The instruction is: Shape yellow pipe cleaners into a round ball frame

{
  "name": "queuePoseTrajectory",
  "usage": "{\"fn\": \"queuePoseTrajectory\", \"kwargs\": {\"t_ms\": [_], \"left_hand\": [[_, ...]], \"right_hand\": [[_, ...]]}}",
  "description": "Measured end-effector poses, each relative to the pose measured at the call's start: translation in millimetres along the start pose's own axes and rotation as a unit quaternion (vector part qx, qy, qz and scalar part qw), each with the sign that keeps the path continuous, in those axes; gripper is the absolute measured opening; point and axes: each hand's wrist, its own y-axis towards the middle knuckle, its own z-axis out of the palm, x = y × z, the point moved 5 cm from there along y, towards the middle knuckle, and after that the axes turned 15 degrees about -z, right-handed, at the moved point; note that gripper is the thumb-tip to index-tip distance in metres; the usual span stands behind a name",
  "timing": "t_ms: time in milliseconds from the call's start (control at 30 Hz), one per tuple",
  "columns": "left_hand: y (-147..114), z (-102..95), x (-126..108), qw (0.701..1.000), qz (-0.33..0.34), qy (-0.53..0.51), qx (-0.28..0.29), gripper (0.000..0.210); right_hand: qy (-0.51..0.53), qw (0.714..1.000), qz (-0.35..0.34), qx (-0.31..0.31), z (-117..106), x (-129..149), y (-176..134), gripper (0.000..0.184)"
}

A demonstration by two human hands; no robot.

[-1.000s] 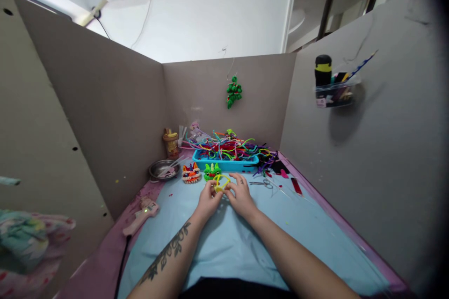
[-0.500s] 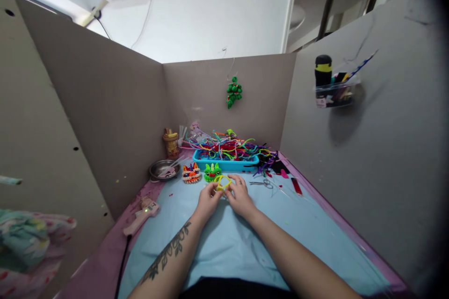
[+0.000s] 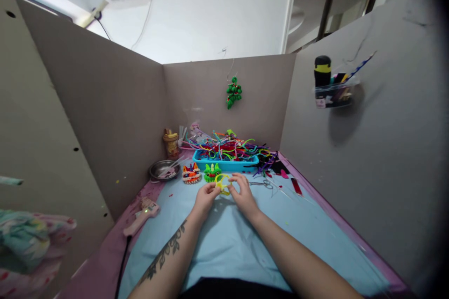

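A yellow pipe-cleaner piece (image 3: 223, 192), bent into open loops, is held up over the blue cloth between my two hands. My left hand (image 3: 206, 197) pinches its left side between thumb and fingers. At the right side, my right hand (image 3: 242, 194) has its thumb and curved fingertips on the loop's edge. Just behind stands a green pipe-cleaner animal head (image 3: 212, 173) with a red nose. To its left sits an orange and white one (image 3: 191, 174) with pointed ears.
A blue tray (image 3: 228, 166) heaped with coloured pipe cleaners stands at the back. Scissors (image 3: 265, 184) and a red strip (image 3: 296, 186) lie to the right. A metal bowl (image 3: 164, 169) and a pink glue gun (image 3: 142, 218) with a black cord are on the left. Grey partitions (image 3: 224, 65) surround the table.
The yellow piece has turned so its loops show more openly. My right hand's fingers have spread and shifted slightly right, while my left hand keeps its pinch.
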Motion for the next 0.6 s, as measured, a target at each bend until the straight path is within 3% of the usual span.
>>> {"fn": "queuePoseTrajectory", "kwargs": {"t_ms": [100, 167, 300, 433, 600], "left_hand": [[0, -1.9, 1, 1.0, -0.027, -0.003, -0.004, 0.034], [0, -2.7, 2, 0.999, -0.039, -0.005, -0.004, 0.034], [2, -3.0, 5, 0.998, -0.057, -0.008, 0.001, 0.035], [2, -0.8, 7, 0.997, -0.075, -0.002, 0.013, 0.036], [-1, 2.5, 4, 0.997, -0.073, 0.001, 0.036, 0.035]], "right_hand": [[0.096, 0.99, 0.074, -0.067, -2, -13, -1, 0.032], [0.181, 0.972, 0.133, -0.076, 4, -21, -4, 0.036], [0.35, 0.901, 0.251, -0.059, 21, -28, -10, 0.044], [0.432, 0.858, 0.271, -0.059, 26, -26, -12, 0.05], [0.465, 0.835, 0.285, -0.072, 27, -28, -13, 0.049]]}}
